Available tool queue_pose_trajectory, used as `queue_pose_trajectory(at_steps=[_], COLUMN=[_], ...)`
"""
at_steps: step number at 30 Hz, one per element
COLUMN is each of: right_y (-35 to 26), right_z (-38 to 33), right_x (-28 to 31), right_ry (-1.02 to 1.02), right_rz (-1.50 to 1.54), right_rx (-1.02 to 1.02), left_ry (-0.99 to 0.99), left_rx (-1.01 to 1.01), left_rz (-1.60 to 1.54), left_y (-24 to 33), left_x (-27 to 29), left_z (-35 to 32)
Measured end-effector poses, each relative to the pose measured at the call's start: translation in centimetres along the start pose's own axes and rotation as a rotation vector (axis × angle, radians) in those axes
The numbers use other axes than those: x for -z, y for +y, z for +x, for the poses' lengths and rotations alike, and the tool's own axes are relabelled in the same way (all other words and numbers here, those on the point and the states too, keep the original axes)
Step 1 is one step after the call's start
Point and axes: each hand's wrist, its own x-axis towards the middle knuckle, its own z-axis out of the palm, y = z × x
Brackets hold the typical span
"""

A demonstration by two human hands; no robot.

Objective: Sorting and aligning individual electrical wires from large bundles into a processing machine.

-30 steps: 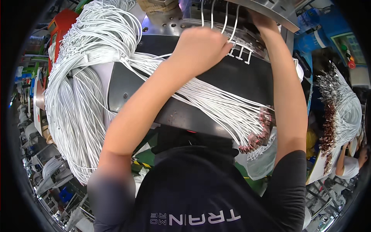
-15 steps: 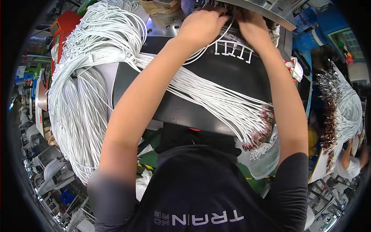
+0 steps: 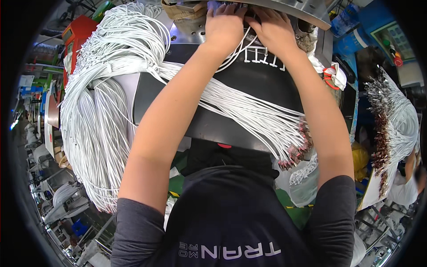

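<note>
My left hand (image 3: pixel 224 29) and my right hand (image 3: pixel 273 30) reach side by side to the machine's lower metal block at the top edge. The left fingers lie stretched forward over the block, their tips partly hidden. On the right hand the thumb stands apart from the outstretched fingers. White cables (image 3: pixel 238 50) come out between the hands and curve down to the left beneath my left wrist. Just below my right hand, a white plastic strip with several T-shaped prongs (image 3: pixel 265 62) rests on the black tabletop (image 3: pixel 262 84).
A thick bundle of white cables (image 3: pixel 95 133) hangs over the table's left side; its reddish-brown-ended strands (image 3: pixel 253 113) cross to the right. A metal plate (image 3: pixel 307 11) overhangs the hands. Red-handled cutters (image 3: pixel 330 78) lie at right, near a blue control panel (image 3: pixel 393 44).
My left hand has shifted slightly left and flattened over the block. My right hand has moved left, its thumb now showing. The head view has shifted a little.
</note>
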Motion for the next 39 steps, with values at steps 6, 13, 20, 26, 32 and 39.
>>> queue_pose_trajectory(at_steps=[6,13,20,26,32,39], right_y=[-1.7,-0.1,-2.5,-16.5,-16.8,-12.8], right_z=[-0.7,-3.1,-26.8,-41.5,-43.2,-55.9], right_x=[1.0,4.9,23.4,20.5,19.5,23.5], right_ry=[-0.238,-0.318,0.411,-0.24,-0.533,-0.536], right_rz=[-0.286,0.155,0.081,0.388,0.427,0.648], right_rx=[-0.239,-0.41,-0.989,-1.003,-0.986,-1.137], left_ry=[0.147,0.142,-0.475,0.134,0.076,0.036], left_rx=[-0.019,-0.038,0.747,1.499,1.457,1.576], left_rz=[0.163,-0.03,-2.029,-1.58,-1.347,-1.17], left_y=[-0.2,-0.7,-0.2,-0.9,-3.6,-2.7], left_x=[-1.4,-1.6,15.2,11.1,9.3,9.2], left_z=[-0.3,-3.3,-31.2,-34.6,-36.5,-36.2])
